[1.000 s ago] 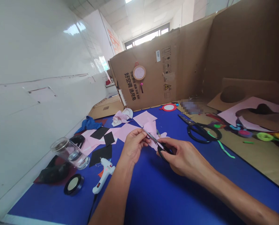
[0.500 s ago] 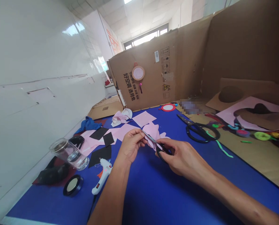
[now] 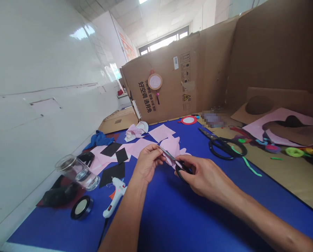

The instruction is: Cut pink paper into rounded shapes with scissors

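My left hand point(image 3: 151, 158) is closed in a pinch at the left edge of a curvy-edged piece of pink paper point(image 3: 171, 145). What lies right between its fingertips is partly hidden. My right hand point(image 3: 195, 171) grips the black handles of a small pair of scissors point(image 3: 169, 154). The blades point up and left across the pink paper, and their tips are close to my left thumb. Rounded pink lobes show just beyond the scissors. Square pink sheets point(image 3: 162, 133) lie on the blue table behind my hands.
To the left are a glue gun point(image 3: 115, 199), a glass jar point(image 3: 79, 173), a round black-rimmed case point(image 3: 81, 207), black squares point(image 3: 114, 175) and a blue cloth point(image 3: 100, 139). Larger scissors point(image 3: 223, 147) and a green pipe cleaner point(image 3: 251, 167) lie right. A cardboard wall point(image 3: 167, 84) stands behind.
The pink paper has tilted very slightly at its upper right edge. Both hands and the scissors hold nearly the same place.
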`<state>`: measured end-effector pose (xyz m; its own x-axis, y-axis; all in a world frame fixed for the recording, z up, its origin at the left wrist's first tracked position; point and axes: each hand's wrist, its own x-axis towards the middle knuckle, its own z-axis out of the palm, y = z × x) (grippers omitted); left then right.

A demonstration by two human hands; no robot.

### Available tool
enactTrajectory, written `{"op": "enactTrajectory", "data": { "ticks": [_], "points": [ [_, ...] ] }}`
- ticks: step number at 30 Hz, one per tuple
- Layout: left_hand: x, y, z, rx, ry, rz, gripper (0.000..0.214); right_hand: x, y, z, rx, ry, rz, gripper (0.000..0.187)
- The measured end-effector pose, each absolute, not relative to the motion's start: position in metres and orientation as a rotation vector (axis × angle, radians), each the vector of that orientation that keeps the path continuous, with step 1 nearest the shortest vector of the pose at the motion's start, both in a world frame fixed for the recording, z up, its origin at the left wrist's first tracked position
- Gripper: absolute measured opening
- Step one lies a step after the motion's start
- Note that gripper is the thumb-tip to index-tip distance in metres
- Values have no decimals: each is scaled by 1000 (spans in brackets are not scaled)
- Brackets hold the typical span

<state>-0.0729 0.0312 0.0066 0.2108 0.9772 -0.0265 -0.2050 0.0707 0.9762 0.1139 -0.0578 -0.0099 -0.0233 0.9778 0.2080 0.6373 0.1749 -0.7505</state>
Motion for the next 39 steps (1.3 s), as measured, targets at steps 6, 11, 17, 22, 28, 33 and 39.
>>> {"op": "enactTrajectory", "data": {
  "ticks": [6,11,17,22,28,33,39],
  "points": [
    [-78,37,6,1057,967,1209,26,116,-56,-10,-1557,-1773,557,32],
    [-86,45,7,959,978,1353,30,117,-55,-14,-1476,-1786,634,32],
    [-87,45,8,895,962,1399,32,123,-41,-20,-1226,-1359,994,47],
    [-72,33,10,775,799,1302,33,130,-33,-20,-1133,-874,1349,64],
    [-55,23,4,762,750,1184,33,134,-29,-19,-890,-611,1481,54],
    [-46,18,-2,851,755,1113,34,140,-22,-18,-880,-504,1309,69],
    [-44,15,-1,924,761,1055,34,145,-20,-17,-909,-584,1227,68]
  ]
}}
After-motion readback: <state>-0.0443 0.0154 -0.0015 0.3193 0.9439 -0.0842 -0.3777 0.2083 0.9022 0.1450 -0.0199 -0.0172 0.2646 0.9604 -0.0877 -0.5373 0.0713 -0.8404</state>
